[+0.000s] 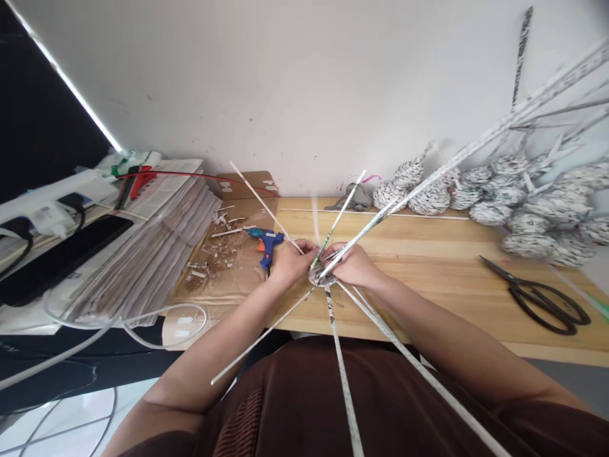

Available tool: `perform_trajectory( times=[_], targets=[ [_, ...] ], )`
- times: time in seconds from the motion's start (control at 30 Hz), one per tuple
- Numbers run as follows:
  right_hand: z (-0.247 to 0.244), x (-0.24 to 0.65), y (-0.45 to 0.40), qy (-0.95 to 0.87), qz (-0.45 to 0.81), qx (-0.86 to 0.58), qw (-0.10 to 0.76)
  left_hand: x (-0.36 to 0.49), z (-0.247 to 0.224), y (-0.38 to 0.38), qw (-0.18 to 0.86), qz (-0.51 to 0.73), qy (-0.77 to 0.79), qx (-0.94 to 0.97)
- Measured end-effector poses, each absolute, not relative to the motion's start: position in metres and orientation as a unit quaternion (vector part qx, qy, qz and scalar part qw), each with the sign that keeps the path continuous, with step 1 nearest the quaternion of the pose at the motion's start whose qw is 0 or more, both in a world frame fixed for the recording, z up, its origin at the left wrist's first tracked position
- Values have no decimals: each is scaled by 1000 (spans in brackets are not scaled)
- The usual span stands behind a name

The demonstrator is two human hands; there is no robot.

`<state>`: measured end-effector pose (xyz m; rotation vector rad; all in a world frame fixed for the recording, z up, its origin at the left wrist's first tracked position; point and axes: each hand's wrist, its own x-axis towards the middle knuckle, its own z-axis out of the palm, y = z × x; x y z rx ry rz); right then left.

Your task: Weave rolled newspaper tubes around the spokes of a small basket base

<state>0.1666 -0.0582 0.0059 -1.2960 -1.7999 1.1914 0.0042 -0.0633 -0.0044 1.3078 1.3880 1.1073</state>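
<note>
Rolled paper strips spread out in several directions from a small woven paper piece (320, 274) held over the wooden table's front part. My left hand (301, 259) pinches its left side, fingers closed on it. On the right side my right hand (348, 263) is closed on the same piece, near the base of a long paper strip (428, 181) that rises to the upper right. Other strips hang down over the brown shirt. The fingertips are partly hidden behind the strips.
A blue glue gun (269, 246) lies on cardboard (223, 279) with paper scraps. Stacked newspapers (157, 254) and a black phone (66, 257) are left. Black scissors (537, 295) and woven paper gourd shapes (495, 190) are right, by the wall.
</note>
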Motion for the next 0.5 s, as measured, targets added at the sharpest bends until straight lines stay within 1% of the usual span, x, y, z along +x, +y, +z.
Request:
perform_trajectory(
  times=[0.17, 0.23, 0.3, 0.43, 0.5],
  targets=[
    [9, 168, -56, -687, 421, -515, 293, 5, -11, -65, 348, 450, 571, 593],
    [10, 168, -56, -696, 418, -509, 287, 4, -9, -67, 332, 443, 568, 609],
    [10, 168, -56, -692, 429, -503, 290, 2, -6, -67, 363, 442, 559, 601],
    [6, 169, -56, -682, 458, -483, 305, 0, 2, -66, 497, 402, 517, 569],
    [4, 169, -54, -685, 454, -477, 312, -1, 3, -64, 512, 398, 508, 567]
  ],
)
